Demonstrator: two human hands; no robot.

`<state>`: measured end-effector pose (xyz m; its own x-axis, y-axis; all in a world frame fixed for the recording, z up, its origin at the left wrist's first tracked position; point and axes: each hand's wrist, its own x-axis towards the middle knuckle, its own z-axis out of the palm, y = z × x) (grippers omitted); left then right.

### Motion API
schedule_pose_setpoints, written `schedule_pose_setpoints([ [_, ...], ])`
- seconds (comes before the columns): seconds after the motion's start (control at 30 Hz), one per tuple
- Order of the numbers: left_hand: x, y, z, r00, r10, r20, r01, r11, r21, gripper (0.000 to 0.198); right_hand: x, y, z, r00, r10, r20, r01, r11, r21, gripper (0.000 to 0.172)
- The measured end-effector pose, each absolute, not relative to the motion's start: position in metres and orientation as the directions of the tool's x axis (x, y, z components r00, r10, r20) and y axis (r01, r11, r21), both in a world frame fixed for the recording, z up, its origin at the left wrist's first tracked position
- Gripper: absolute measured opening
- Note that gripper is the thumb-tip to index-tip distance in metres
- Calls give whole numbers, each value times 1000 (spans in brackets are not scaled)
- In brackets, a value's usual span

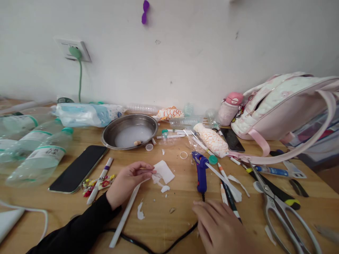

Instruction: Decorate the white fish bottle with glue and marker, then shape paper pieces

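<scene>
My left hand [134,178] is closed in a pinch, its fingertips on a thin white scrap [156,178] beside a square white piece [164,170]. From beneath that hand a long white stick [124,220] runs toward the front edge. My right hand [218,225] rests low over the table, slightly blurred, fingers stretched out and holding nothing visible. Just beyond its fingertips lies a blue glue gun [201,173], its black cord [156,248] passing toward that hand. A white glue stick [221,178] crosses near the gun's back end.
Large scissors [275,208] lie at the right, near a pink-and-white bag [288,109]. A metal bowl [104,137] of cloudy liquid stands behind. Left are a phone [79,169] and clear plastic bottles [39,158]. A painted fish-shaped piece [212,139] lies among several markers.
</scene>
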<state>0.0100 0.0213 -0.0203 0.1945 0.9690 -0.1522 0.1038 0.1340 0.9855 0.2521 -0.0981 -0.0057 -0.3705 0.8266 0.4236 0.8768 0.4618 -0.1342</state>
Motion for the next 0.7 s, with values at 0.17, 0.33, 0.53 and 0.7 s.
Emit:
schedule_pose_setpoints([
  [0.17, 21, 12, -19, 247, 969, -28, 191, -20, 981, 7, 233, -81, -24, -287, 882, 373, 907, 376, -191, 23],
  [0.33, 30, 1, -20, 407, 902, 143, 360, -303, 882, 21, 228, -82, -27, -227, 894, 386, 938, 307, -160, 15],
  [0.53, 33, -4, -26, 492, 855, 163, 420, -397, 816, 12, 231, -81, -26, -263, 891, 370, 919, 348, -185, 21],
  [0.7, 36, -16, -26, 534, 817, 220, 425, -484, 765, 24, 243, -88, -40, -283, 941, 187, 922, 321, -217, 26],
])
